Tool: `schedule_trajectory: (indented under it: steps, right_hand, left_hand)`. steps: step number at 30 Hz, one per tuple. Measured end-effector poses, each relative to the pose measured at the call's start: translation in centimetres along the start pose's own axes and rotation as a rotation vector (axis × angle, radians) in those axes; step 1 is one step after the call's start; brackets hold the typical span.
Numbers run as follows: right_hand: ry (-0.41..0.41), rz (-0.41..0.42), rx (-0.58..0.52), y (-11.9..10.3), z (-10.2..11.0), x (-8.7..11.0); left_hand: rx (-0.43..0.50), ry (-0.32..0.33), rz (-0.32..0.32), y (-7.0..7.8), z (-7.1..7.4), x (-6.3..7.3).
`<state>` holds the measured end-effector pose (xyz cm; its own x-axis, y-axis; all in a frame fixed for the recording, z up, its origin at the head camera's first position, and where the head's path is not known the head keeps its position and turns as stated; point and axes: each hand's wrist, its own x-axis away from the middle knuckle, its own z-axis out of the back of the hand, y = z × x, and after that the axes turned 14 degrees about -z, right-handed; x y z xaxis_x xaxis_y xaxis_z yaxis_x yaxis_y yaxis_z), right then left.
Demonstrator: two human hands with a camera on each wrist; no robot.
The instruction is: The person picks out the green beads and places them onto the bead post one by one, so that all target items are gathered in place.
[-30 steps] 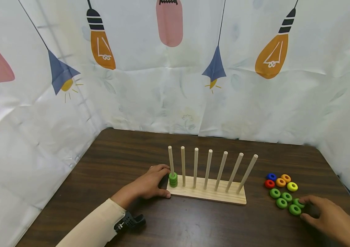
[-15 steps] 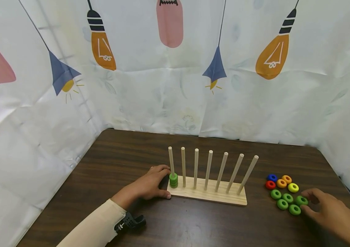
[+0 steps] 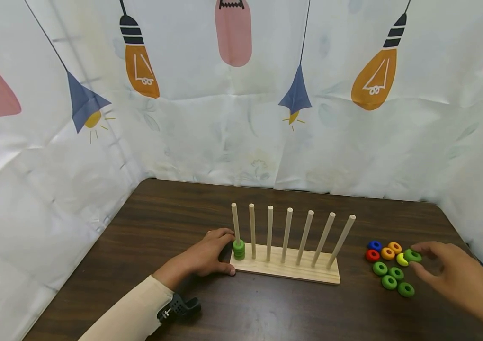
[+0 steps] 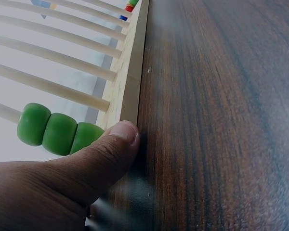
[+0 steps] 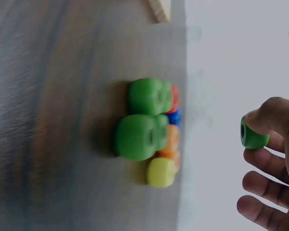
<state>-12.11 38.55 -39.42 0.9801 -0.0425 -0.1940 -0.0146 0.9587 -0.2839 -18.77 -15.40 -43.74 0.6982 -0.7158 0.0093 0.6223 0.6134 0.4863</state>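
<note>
A wooden peg board (image 3: 284,268) with a row of several upright pegs stands on the table. My left hand (image 3: 208,253) grips its left end, thumb (image 4: 123,134) pressed against the front edge in the left wrist view. Three green rings (image 4: 60,134) are stacked on the leftmost peg. At the right, my right hand (image 3: 459,274) pinches a green ring (image 5: 254,138) between thumb and forefinger, raised off the table, its other fingers loosely spread. In the head view this ring partly covers a yellow ring (image 3: 401,259).
Several loose green rings (image 3: 389,282) lie in front of the right hand's side of the table (image 3: 292,312). Behind them are a red ring (image 3: 372,255), a blue ring (image 3: 375,245) and two orange rings (image 3: 388,254). A patterned white curtain (image 3: 224,142) hangs behind the table.
My right hand has taken up a green ring from the right of the group and lifted it up and away from the others. The left hand has stayed on the peg board.
</note>
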Motion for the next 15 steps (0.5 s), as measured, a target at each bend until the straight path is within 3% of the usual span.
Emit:
schedule_trajectory:
  steps: [7, 15]
  right_hand:
    - [0.123, 0.161, -0.010, -1.1, 1.2, -1.1]
    - [0.111, 0.122, -0.020, -2.3, 2.5, -1.4]
  left_hand:
    - [0.002, -0.004, 0.010, 0.0, -0.1, 0.0]
    - [0.001, -0.005, 0.008, -0.1, -0.1, 0.0]
